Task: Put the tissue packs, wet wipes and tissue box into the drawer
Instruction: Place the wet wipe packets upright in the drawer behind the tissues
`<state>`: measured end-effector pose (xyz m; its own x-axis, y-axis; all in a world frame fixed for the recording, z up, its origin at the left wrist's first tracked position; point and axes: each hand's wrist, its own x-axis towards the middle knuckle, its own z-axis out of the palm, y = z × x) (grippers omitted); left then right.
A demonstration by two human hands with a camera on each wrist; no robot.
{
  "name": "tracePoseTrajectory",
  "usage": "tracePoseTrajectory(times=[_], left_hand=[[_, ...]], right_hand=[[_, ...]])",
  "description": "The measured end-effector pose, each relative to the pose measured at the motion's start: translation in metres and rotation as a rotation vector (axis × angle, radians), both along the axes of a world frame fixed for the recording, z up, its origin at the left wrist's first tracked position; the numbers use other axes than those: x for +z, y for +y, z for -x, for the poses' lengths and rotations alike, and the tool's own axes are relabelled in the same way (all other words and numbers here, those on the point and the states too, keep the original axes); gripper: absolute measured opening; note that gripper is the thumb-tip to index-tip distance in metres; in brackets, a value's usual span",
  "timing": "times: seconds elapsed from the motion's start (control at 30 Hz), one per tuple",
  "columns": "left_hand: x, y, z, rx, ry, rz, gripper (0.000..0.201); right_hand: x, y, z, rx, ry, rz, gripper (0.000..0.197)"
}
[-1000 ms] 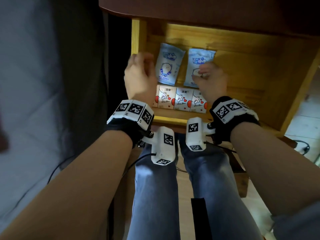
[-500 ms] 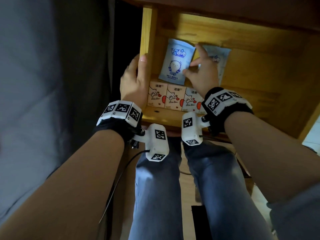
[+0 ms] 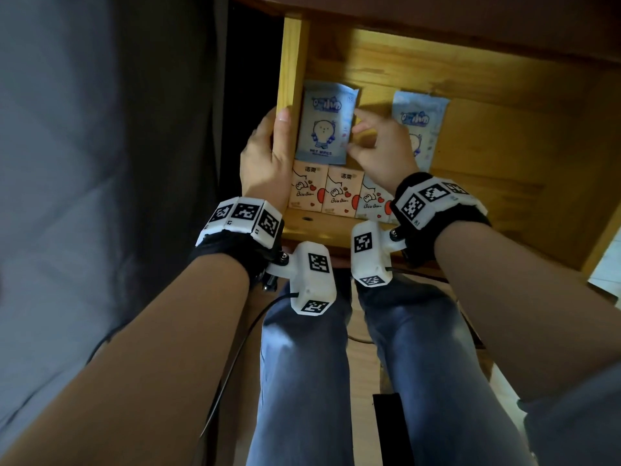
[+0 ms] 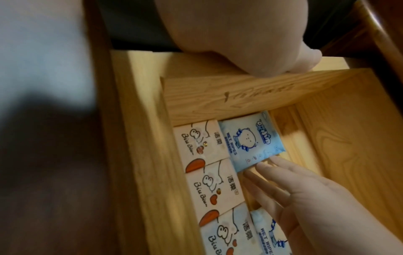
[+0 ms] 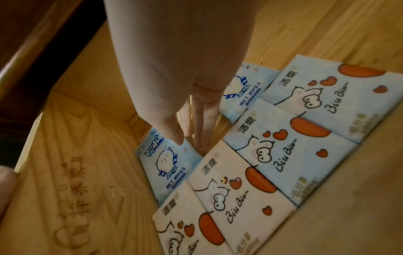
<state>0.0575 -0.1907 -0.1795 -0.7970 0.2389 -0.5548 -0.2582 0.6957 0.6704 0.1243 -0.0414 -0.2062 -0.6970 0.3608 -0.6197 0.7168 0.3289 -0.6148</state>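
Item: wet-wipes pack (image 3: pixel 326 124), pale blue soft pouch with a cartoon figure and "WET WIPES" print, lying flat on the floor of the drawer (image 3: pixel 504 136), tucked against its left wall. Second wet-wipes pouch (image 3: pixel 420 129) lay further from that wall, partly under your wrist. Three tissue packs (image 3: pixel 339 195) (white and pale blue, red hearts) sat in a row along the drawer's front wall, touching one another. The tissue box was not in view.

Hands: your right hand (image 3: pixel 383 148) had its fingers extended, tips at the first pouch's right edge, nudging rather than clasping. Your left hand (image 3: pixel 268 159) gripped the top of the drawer's left wall, thumb along the rim.

Risks, as judged: the pouch was limp, so a firmer push could have buckled it or ridden it up over the tissue packs. Leaving the second pouch out in the middle might have cost room for the box.
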Motion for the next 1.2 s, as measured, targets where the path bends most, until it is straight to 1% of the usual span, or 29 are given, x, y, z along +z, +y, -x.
tracePoseTrajectory(times=[0.07, 0.13, 0.27, 0.33, 0.4, 0.47, 0.5, 0.53, 0.6, 0.67, 0.73, 0.9, 1.1, 1.2], left_hand=[[-0.001, 0.0, 0.0, 0.002, 0.01, 0.001, 0.041], [-0.001, 0.0, -0.001, -0.002, 0.012, 0.001, 0.041], [-0.003, 0.001, -0.003, 0.0, 0.026, 0.011, 0.043], [-0.003, 0.002, -0.004, 0.004, 0.058, 0.028, 0.044], [-0.001, 0.005, -0.005, 0.017, 0.109, 0.049, 0.045], [0.001, 0.009, -0.006, 0.033, 0.15, 0.056, 0.042], [0.001, 0.01, -0.007, 0.039, 0.173, 0.053, 0.041], [0.0, 0.011, -0.008, 0.041, 0.199, 0.052, 0.041], [-0.001, 0.013, -0.009, 0.045, 0.238, 0.061, 0.042], [-0.003, 0.014, -0.011, 0.053, 0.252, 0.071, 0.044], [-0.003, 0.015, -0.012, 0.061, 0.25, 0.083, 0.045], [-0.002, 0.016, -0.013, 0.073, 0.267, 0.089, 0.046], [-0.002, 0.017, -0.013, 0.074, 0.254, 0.094, 0.045], [-0.003, 0.015, -0.013, 0.077, 0.263, 0.083, 0.046]], right_hand=[[0.0, -0.003, -0.001, 0.019, 0.004, 0.018, 0.042], [0.001, -0.006, -0.003, 0.013, 0.02, 0.032, 0.037], [0.0, -0.005, -0.011, 0.006, 0.022, 0.009, 0.04], [0.0, -0.001, -0.017, -0.059, 0.041, -0.032, 0.036], [0.001, 0.007, -0.024, -0.187, 0.06, -0.09, 0.029], [0.001, 0.018, -0.031, -0.291, 0.04, -0.199, 0.018], [0.0, 0.023, -0.034, -0.321, 0.015, -0.271, 0.018], [-0.001, 0.028, -0.038, -0.345, -0.018, -0.331, 0.024], [-0.004, 0.035, -0.045, -0.374, -0.1, -0.368, 0.048], [-0.007, 0.037, -0.049, -0.369, -0.137, -0.295, 0.064], [-0.013, 0.035, -0.051, -0.348, -0.14, -0.214, 0.072], [-0.018, 0.03, -0.047, -0.34, -0.097, -0.082, 0.079], [-0.014, 0.024, -0.033, -0.181, -0.085, -0.073, 0.082], [-0.016, 0.023, -0.032, -0.165, -0.089, -0.073, 0.082]])
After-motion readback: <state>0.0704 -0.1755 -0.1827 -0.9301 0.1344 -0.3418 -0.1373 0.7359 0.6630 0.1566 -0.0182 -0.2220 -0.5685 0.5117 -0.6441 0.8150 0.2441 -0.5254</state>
